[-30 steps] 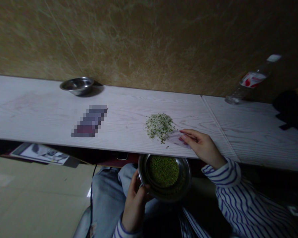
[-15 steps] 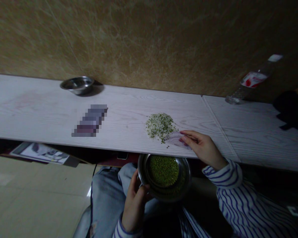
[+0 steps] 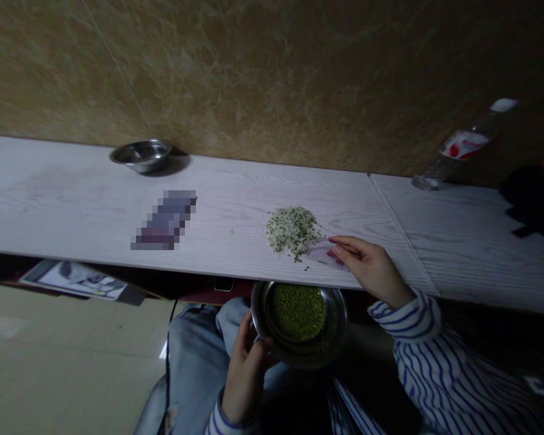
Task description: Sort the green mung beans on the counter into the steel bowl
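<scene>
My left hand (image 3: 247, 368) grips the rim of a steel bowl (image 3: 334, 329) full of green beans (image 3: 298, 311), held just below the front edge of the pale wooden table (image 3: 72, 199). My right hand (image 3: 369, 266) lies on the table with its fingers pinched on a small pinkish card (image 3: 321, 252). The card's edge touches the right side of a small heap of mixed green and white grains (image 3: 291, 228) on the tabletop.
An empty steel bowl (image 3: 141, 154) stands at the back left by the brown wall. A blurred flat object (image 3: 165, 220) lies mid-table. A plastic bottle (image 3: 462, 145) leans at the back right, beside a dark object (image 3: 532, 202). Papers (image 3: 75, 279) lie under the table.
My right hand and the card have shifted very slightly against the heap. The bowl and my left hand stay in place.
</scene>
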Demonstrator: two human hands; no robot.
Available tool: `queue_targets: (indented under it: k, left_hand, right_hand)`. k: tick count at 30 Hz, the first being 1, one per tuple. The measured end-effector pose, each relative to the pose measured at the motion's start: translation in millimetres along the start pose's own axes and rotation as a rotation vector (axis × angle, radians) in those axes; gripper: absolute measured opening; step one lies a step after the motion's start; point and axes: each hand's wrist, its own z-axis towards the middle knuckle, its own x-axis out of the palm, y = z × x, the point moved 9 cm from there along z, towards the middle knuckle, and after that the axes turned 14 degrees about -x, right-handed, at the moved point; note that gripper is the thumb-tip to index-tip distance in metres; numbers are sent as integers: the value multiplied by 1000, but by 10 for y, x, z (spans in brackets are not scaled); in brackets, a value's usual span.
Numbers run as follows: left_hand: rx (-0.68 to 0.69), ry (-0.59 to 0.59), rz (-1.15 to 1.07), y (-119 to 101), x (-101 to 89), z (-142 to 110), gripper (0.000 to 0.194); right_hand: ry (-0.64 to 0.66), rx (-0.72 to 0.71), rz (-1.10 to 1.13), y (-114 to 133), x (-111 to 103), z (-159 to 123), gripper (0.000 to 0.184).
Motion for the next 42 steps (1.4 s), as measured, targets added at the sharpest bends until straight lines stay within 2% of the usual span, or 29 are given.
queue_targets:
  k: [6,22,30,39,42]
  left_hand:
    - [6,1,17,-22,3,-12,64]
    - [-4,19,-12,-5,12,10,56]
    - [0,12,-5,-17,31,2,65]
    - [2,1,-13,-38,39,-26,61]
    - [0,-1,-17,-27,23,-19,61]
  right_hand:
    - [32,-20,14,15,57,13,28]
    - [27,4,-5,-17,18,-11,27]
    - [25,-2,5,3,56,23,27]
    - [103,-13,14,56,114,28,27]
    - [85,-11,16,55,90,17,28]
